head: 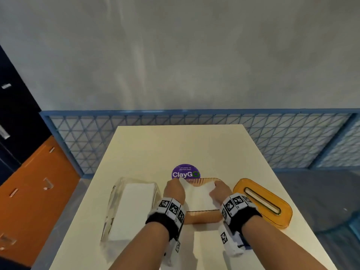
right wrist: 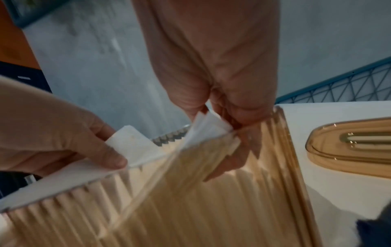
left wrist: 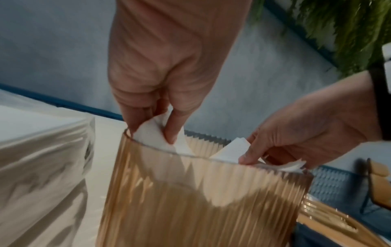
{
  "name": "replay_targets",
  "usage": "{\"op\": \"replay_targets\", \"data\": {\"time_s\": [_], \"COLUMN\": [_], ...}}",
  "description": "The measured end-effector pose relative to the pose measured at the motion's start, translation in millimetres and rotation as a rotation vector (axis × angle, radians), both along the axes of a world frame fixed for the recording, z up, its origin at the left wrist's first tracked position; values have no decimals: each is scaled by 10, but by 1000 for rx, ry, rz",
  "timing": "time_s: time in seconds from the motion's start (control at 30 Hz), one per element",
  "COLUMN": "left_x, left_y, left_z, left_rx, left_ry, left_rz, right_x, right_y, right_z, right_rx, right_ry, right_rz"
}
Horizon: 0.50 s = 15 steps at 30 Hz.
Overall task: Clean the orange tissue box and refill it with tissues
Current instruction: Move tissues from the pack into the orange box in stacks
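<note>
Orange tissue box (head: 202,216) sits open-topped on the table (head: 148,149) right in front of the person, its ribbed see-through walls upright and its long axis running from near edge to far edge. A white stack of tissues (head: 198,195) lies inside it along the same line. The left hand (head: 174,189) pinches the stack's far left corner between thumb and fingers (left wrist: 175,132) at the rim, and the right hand (head: 220,191) pinches the far right corner the same way, its fingers curled down inside the wall, so both hands are closed on the paper. The box's orange lid (head: 263,203) lies flat on the table just right of the box, slot facing up, angled away to the right. On the left, close beside the box, rests a clear plastic pack (head: 128,207) of more white tissues. A purple round sticker (head: 186,172) on the tabletop sits just beyond the box. Past the table's far edge runs a blue mesh railing (head: 292,137).
</note>
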<state>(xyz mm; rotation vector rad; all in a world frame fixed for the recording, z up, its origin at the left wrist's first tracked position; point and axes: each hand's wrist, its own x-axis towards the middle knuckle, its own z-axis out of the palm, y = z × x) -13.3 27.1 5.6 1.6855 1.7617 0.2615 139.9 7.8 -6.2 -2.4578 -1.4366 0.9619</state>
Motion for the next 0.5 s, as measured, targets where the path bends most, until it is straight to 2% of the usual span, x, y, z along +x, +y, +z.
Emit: {"op": "replay_targets", "data": {"time_s": [0.17, 0.27, 0.33, 0.4, 0.5], "left_x": [130, 222, 271, 273, 226], "left_y": [-81, -167, -206, -201, -133], "left_z": [-94, -110, -117, -176, -247], "left_rx": [36, 162, 235, 197, 7], "left_ry": [206, 377, 474, 519, 525], "left_rz": [-71, -89, -173, -244, -295], "right_x": [-23, -33, -39, -43, -77], "right_y": [-51, -110, -151, -152, -116], "right_z": [-86, -113, -118, -123, -108], "right_rx": [-24, 125, 233, 200, 19], "right_ry": [-84, -258, -336, -308, -233], "right_rz": [177, 303, 392, 489, 553]}}
